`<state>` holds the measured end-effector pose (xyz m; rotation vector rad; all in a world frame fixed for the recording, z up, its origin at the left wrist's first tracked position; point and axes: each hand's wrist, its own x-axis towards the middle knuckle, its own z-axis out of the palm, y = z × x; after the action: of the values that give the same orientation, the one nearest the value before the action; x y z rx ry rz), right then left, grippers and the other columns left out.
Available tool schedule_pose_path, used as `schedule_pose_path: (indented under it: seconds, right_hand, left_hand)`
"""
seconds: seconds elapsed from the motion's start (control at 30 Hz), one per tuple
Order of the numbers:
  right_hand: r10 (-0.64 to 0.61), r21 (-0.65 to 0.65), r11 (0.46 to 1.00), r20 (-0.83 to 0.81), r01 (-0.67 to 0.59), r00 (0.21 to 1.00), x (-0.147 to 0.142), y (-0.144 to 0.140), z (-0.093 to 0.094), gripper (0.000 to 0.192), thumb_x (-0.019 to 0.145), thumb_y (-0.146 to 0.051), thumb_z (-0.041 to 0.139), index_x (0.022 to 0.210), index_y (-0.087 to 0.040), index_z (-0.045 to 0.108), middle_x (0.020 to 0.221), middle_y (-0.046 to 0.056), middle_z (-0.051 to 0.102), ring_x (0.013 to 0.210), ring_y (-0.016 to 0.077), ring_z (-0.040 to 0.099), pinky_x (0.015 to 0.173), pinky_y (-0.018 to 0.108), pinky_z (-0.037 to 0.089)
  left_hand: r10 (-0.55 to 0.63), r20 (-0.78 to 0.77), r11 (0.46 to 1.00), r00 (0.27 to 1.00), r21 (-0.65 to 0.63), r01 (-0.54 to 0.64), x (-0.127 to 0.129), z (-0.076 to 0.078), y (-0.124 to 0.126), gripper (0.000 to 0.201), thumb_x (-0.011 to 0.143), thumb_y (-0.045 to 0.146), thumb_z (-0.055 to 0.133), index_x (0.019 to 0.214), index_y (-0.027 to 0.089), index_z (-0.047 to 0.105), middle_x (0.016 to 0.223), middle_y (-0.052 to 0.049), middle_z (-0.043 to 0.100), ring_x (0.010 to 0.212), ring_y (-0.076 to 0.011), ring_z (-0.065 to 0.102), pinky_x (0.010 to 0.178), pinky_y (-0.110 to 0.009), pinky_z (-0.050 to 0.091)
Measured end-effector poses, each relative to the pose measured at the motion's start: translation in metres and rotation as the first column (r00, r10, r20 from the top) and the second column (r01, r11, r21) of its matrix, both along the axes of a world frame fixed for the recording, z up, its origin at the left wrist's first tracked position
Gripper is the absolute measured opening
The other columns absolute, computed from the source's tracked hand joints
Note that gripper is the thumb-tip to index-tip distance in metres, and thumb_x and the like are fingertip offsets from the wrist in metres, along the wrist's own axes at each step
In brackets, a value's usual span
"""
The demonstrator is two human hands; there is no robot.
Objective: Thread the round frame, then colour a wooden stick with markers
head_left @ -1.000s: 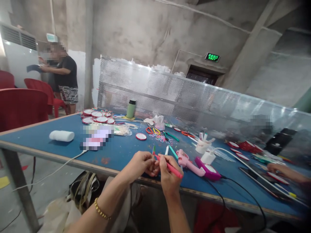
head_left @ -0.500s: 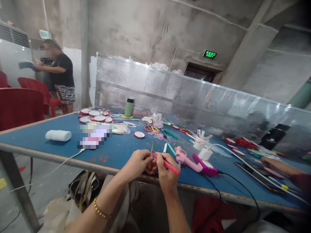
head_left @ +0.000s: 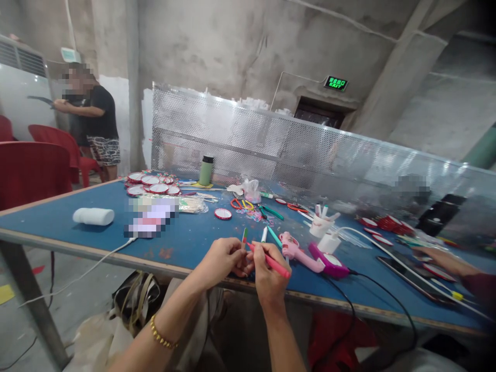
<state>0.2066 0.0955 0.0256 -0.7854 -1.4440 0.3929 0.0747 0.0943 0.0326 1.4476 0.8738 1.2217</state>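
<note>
Between the fingers, a smooth red plastic pen. Beyond them, a glossy pink plastic glue gun on the matt, scuffed blue counter, backed by perforated shiny metal sheet.

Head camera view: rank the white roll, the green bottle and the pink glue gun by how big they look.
1. pink glue gun
2. white roll
3. green bottle
The glue gun and roll look close in size; the bottle stands farther away, so its true size is unsure.

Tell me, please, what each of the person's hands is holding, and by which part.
The right hand grips a red pen-like stick near its front end. The left hand pinches something small at its fingertips; what it is cannot be told.
</note>
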Motion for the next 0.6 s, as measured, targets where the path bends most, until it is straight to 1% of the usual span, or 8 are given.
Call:
schedule_pose_path:
  seconds: [0.13,0.37,0.6]
  right_hand:
    - [0.027,-0.001,1.0,0.027,-0.027,0.999,-0.0002,-0.0011,0.0008,0.025,0.094,-0.035,0.056,0.081,-0.016,0.067,0.061,0.0,0.064,0.041,0.0112,0.057,0.04,0.021,0.051]
    - [0.001,0.014,1.0,0.092,-0.003,0.996,0.0002,-0.0027,0.0018,0.024,0.094,-0.033,0.056,0.08,-0.017,0.067,0.063,0.0,0.064,0.045,0.0117,0.058,0.045,0.022,0.051]
    - [0.003,0.036,0.999,0.094,-0.006,0.996,0.0002,-0.0016,0.0011,0.023,0.094,-0.031,0.056,0.081,-0.017,0.068,0.063,0.0,0.065,0.046,0.0117,0.058,0.045,0.022,0.051]
  left_hand:
    - [0.009,0.002,1.0,1.0,-0.002,-0.009,0.0003,0.0009,-0.0012,0.026,0.081,0.041,0.059,0.07,0.018,0.055,0.063,0.0,0.065,0.057,-0.0156,0.066,0.056,-0.026,0.057]
    - [0.043,-0.038,0.999,0.998,0.028,-0.042,0.0001,-0.0011,-0.0002,0.025,0.081,0.039,0.059,0.069,0.018,0.056,0.062,0.0,0.063,0.056,-0.0153,0.065,0.054,-0.025,0.055]
    - [0.04,-0.055,0.998,0.998,0.043,-0.037,0.0002,-0.0038,0.0001,0.025,0.083,0.039,0.056,0.07,0.018,0.055,0.064,0.0,0.063,0.058,-0.0164,0.066,0.056,-0.027,0.057]
